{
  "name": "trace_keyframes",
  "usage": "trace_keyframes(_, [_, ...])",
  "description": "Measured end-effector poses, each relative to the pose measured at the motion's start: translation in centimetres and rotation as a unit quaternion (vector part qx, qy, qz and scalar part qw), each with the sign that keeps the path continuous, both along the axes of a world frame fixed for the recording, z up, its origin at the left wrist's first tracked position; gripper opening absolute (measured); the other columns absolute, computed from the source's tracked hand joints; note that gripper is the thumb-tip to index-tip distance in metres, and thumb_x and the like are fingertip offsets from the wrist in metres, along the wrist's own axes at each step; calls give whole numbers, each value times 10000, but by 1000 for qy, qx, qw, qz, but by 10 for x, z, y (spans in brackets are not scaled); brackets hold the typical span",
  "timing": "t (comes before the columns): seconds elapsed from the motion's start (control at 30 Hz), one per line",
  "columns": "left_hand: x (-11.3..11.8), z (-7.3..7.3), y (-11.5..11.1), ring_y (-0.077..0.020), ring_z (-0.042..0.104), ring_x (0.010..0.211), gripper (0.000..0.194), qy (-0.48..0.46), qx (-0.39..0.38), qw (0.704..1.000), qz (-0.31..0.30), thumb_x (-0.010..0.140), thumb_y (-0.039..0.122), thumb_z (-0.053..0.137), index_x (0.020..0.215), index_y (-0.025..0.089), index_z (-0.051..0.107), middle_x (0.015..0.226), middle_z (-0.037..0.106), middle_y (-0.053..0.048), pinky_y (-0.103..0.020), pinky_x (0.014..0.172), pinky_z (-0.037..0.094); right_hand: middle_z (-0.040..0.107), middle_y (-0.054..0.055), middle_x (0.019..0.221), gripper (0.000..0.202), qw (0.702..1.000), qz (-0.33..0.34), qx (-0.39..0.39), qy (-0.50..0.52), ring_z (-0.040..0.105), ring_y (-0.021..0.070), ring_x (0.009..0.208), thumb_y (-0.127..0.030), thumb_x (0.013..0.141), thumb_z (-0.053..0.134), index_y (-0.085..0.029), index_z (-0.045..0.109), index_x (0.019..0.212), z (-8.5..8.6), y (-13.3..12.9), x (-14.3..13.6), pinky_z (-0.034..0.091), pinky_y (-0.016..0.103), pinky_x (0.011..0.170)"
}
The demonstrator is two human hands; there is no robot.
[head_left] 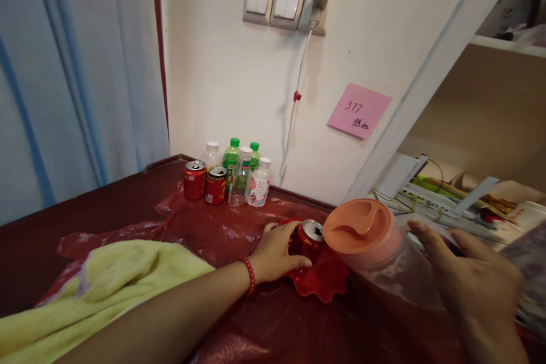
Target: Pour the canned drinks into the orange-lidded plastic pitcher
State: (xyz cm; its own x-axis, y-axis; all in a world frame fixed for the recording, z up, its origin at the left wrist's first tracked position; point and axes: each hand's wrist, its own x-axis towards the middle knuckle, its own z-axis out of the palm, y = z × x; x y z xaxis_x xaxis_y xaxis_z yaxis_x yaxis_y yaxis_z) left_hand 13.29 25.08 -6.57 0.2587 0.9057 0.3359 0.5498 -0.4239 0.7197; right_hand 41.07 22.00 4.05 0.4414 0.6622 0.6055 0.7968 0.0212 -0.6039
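My left hand (277, 253), with a red bead bracelet at the wrist, is wrapped round a red drink can (311, 239). The can's top is open, and it stands on a red wavy-edged dish (322, 284). In my right hand (473, 278) is a clear plastic pitcher (396, 278) with an orange lid (358, 224). The pitcher leans left, its lid close beside the can's rim. Whether liquid flows between them I cannot tell. My right fingers close round the pitcher's handle, which is partly hidden.
Two red cans (195, 182) and several bottles (259, 185) stand at the back by the wall. A yellow towel (140, 273) lies at the left on a red plastic sheet (205, 230). A white cord (294, 119) hangs from the socket. Cluttered shelves (460, 199) are on the right.
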Motion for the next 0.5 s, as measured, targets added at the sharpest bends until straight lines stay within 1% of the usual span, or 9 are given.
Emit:
trace_keyframes(0.13, [0,-1,0,-342,586,1300,819,-5,2,1000,-6,683,402,916,1401,281,542,1433,654,-52,-519,1153,315,538,-23,625,638,1000,-7,-3,23,448,170,630,-848,682,583,-213,644,698,1,4,2,333,305,577])
trace_keyframes(0.27, [0,0,1,-340,602,1274,827,-5,3,1000,-7,675,388,925,1399,274,542,1418,664,-51,-521,1145,320,654,-1,774,700,999,-16,-21,37,436,161,610,-875,600,576,-208,678,790,2,9,6,347,317,602])
trace_keyframes(0.33, [0,1,1,-335,606,1270,823,-7,4,1000,-8,677,376,925,1399,277,543,1414,667,-44,-521,1149,316,649,-4,775,708,999,-11,-14,32,422,154,599,-880,604,575,-208,679,805,2,9,7,350,317,616])
trace_keyframes(0.43, [0,2,1,-334,603,1273,825,-10,5,1000,-9,678,366,925,1402,276,539,1415,666,-40,-523,1152,311,542,-22,626,669,1000,-10,-10,26,416,158,596,-881,632,578,-216,628,690,1,9,8,349,309,608])
trace_keyframes(0.5, [0,1,1,-334,603,1272,829,-11,4,1000,-9,676,365,926,1402,270,536,1412,667,-44,-524,1149,314,517,-22,598,673,1000,-6,-2,11,428,164,599,-887,648,568,-217,623,675,0,9,9,349,305,588])
